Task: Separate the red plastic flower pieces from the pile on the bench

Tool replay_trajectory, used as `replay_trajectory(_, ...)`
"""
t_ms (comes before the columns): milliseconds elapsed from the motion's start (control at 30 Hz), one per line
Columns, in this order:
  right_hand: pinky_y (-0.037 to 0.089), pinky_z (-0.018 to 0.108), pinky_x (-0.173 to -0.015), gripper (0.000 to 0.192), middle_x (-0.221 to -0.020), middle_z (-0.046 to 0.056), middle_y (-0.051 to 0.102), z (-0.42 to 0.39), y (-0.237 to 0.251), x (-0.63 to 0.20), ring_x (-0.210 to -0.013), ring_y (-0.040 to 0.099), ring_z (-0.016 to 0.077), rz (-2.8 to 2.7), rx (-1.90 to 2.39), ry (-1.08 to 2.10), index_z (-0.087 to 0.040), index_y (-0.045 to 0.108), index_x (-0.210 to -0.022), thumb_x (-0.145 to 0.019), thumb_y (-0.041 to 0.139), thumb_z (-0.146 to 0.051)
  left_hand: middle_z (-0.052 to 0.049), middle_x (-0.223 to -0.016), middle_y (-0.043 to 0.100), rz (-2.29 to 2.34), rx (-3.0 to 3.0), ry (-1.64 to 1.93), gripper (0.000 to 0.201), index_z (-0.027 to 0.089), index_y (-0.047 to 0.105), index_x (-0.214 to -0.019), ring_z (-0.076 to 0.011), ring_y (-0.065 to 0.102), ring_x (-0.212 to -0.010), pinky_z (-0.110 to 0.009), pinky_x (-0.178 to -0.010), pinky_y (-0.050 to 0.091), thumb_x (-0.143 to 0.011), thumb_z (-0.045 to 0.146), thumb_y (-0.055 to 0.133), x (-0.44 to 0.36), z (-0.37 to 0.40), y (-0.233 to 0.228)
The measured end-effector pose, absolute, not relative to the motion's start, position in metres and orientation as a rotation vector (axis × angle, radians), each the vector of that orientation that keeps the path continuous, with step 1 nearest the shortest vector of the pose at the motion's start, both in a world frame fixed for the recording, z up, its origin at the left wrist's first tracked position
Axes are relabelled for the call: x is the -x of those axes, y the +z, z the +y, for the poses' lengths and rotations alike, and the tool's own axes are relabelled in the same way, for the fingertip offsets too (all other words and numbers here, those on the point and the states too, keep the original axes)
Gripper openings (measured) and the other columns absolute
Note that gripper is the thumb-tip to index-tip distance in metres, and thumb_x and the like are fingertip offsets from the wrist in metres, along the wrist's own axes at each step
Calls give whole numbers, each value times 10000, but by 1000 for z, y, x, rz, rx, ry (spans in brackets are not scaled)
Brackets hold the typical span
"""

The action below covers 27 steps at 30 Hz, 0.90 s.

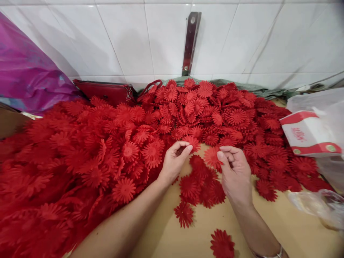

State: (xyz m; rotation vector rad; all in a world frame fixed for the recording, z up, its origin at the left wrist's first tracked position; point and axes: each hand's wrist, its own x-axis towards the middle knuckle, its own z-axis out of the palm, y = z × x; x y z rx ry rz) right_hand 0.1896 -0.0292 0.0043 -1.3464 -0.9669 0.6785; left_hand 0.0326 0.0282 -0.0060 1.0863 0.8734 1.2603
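Red fabric flower (pixel 211 156) sits pinched in the right hand (pixel 236 175) fingers, just right of the left hand (pixel 173 161), whose fingers curl nearly closed on another flower (pixel 192 142) (grip partly hidden), above the surface (pixel 268 222).

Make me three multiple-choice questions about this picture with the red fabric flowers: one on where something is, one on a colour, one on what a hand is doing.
1. Where is the red purse?
A. against the tiled wall, behind the flower pile
B. on the person's lap
C. inside the white box

2. What colour is the plastic bag at far left?
A. green
B. purple-pink
C. black

3. What is the right hand doing?
A. lying flat on the table
B. pinching a red flower
C. holding scissors

Answers: 1 A, the purse lies at the foot of the wall; 2 B, the bag is magenta; 3 B, thumb and fingers close on a flower.
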Motion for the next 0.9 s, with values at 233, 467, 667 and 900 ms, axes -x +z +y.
replay_trajectory(233,529,294,-745,427,-871,0,655,-26,3,-195,-795,634,154,-972,1387,692,-249,599,-1245,-866,723,-404,-41,-929,642,796,-1303,1219,281,195,726,-917,-195,565,-897,-307,-880,444,-886,471,682,-22,22,6)
replay_trajectory(467,539,285,-732,297,-925,17,682,-30,9,-193,-781,638,150,-1004,1346,787,-257,614,-1141,-873,700,-351,-52,-865,647,877,-1522,1231,296,202,774,-847,-204,573,-850,-325,-858,442,-934,446,630,-21,19,11)
replay_trajectory(667,551,291,-781,218,-959,31,703,-31,10,-181,-868,668,163,-1288,1349,858,-246,577,-1107,-902,633,-297,-19,-842,624,864,-1542,1214,125,209,758,-866,-175,563,-830,-289,-815,438,-846,333,758,-28,23,3)
replay_trajectory(900,551,324,-820,124,-926,36,697,-68,51,-177,-852,657,191,-1354,1529,699,-267,667,-1021,-915,653,-329,22,-757,504,914,-1332,1288,277,190,643,-724,-141,466,-732,-267,-746,384,-848,413,749,-27,28,-3)
